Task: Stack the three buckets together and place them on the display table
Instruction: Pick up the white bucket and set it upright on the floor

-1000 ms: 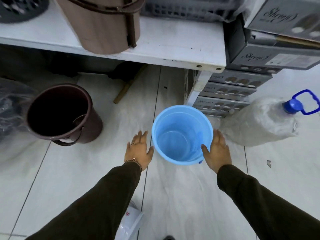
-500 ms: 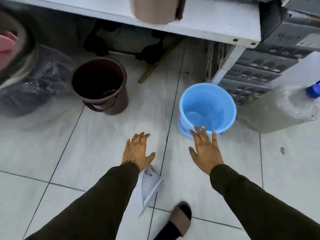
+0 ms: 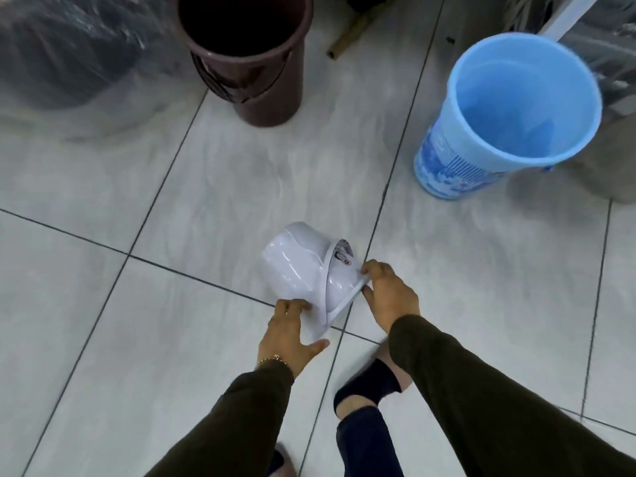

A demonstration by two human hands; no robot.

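A small white bucket lies tipped on its side on the tiled floor, mouth toward me. My left hand touches its rim on the left with fingers spread. My right hand pinches the rim and thin white handle on the right. A brown bucket stands upright at the top centre. A light blue bucket stands upright at the upper right. Both are apart from my hands.
A dark bundle wrapped in clear plastic lies at the upper left. A wooden stick lies on the floor between the two upright buckets. More plastic-wrapped goods sit at the far right. My foot is just below my hands.
My view has dropped and pulled back from the blue bucket. Both hands moved off the blue bucket and down onto the small white bucket, which now lies between them.
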